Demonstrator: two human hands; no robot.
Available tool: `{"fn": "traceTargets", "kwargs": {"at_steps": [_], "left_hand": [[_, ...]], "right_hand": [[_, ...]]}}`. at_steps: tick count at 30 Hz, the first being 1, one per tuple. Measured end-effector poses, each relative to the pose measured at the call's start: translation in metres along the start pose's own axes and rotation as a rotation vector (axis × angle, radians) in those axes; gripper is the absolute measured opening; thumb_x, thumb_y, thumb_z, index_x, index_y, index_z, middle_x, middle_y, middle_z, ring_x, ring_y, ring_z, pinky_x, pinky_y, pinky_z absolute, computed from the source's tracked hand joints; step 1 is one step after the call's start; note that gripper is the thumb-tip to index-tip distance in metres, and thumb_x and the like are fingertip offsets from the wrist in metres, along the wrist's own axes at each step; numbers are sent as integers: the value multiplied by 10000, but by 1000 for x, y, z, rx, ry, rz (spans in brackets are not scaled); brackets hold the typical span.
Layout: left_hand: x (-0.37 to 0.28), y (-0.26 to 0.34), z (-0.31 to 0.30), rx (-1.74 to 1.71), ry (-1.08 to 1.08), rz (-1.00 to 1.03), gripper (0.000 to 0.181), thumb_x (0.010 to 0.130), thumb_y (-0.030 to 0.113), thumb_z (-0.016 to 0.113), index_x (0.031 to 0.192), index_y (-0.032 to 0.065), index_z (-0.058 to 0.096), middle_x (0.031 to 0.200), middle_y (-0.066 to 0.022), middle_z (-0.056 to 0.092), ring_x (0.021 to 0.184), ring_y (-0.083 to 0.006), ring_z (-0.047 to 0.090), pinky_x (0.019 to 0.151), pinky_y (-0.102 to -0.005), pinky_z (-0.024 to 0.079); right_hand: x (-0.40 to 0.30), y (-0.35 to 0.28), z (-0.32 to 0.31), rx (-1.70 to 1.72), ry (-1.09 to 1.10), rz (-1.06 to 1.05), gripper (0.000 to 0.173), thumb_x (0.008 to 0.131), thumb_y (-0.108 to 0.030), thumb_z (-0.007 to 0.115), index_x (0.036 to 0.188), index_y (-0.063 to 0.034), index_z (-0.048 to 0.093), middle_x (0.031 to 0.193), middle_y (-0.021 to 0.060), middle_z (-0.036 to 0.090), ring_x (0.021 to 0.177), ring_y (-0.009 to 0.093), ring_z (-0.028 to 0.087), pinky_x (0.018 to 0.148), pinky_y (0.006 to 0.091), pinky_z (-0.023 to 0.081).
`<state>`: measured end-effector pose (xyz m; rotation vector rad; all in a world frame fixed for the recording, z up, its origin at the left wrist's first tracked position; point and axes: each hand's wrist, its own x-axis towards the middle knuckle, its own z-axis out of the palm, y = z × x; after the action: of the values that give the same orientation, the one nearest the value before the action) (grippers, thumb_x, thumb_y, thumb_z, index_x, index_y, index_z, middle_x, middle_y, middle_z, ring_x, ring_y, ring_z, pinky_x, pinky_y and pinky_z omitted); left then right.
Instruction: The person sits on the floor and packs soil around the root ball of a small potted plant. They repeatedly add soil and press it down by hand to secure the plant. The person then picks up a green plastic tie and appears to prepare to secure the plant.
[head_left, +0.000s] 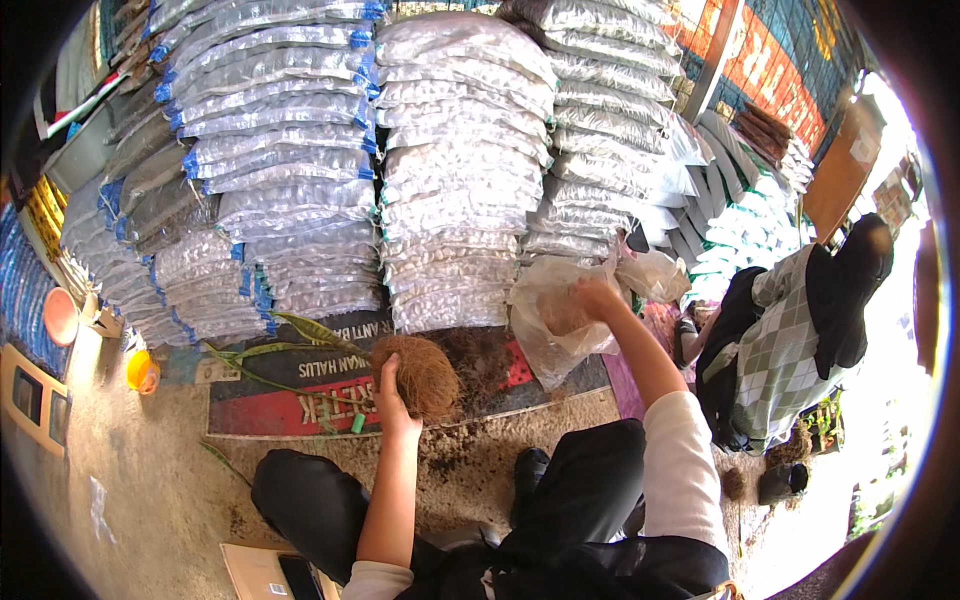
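My left hand (393, 405) grips a round ball of brown coconut fibre (424, 379) from its near left side. Long green leaves with pale edges (259, 351), like a snake plant's, stretch leftward from behind the ball. Inside the mouth of a translucent plastic bag (551, 352) is my right hand (598, 300). Brown fibre shows through the plastic around its fingers, whose tips are hidden. Beneath the ball and bag lies a printed black and red banner sheet (270, 409), strewn with dark soil (480, 364) and loose fibres. A small green cylinder (358, 424), perhaps a thread spool, rests on it.
Stacked filled plastic sacks (457, 172) form a wall ahead. A person in a checked garment (772, 330) crouches at the right, near a black pot (782, 484). At left stand an orange-yellow container (142, 373) and a tan plastic frame (34, 397). A phone (300, 576) lies on cardboard below.
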<state>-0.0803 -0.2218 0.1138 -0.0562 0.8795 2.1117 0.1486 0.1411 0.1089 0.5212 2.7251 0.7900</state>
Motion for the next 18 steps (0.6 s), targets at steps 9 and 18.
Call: {"fn": "traceTargets", "kwargs": {"at_steps": [9,18], "left_hand": [[0,5,-7,1,22,34,430,796,363,549,1098,60,501,1049,-83,549,972,-232,549,801,-415,461],[19,-6,-12,-43,30,4,426,812,394,515,1086,67,515,1049,-76,557,974,-227,547,808,-403,455]], "right_hand": [[-3,-70,8,586,-243,246,682,696,-487,591,1190,-60,394,1131,198,504,987,340,539,796,429,444],[27,-92,39,178,-220,210,572,741,-489,542,1149,-92,494,1080,161,553,954,285,565,797,432,443]]}}
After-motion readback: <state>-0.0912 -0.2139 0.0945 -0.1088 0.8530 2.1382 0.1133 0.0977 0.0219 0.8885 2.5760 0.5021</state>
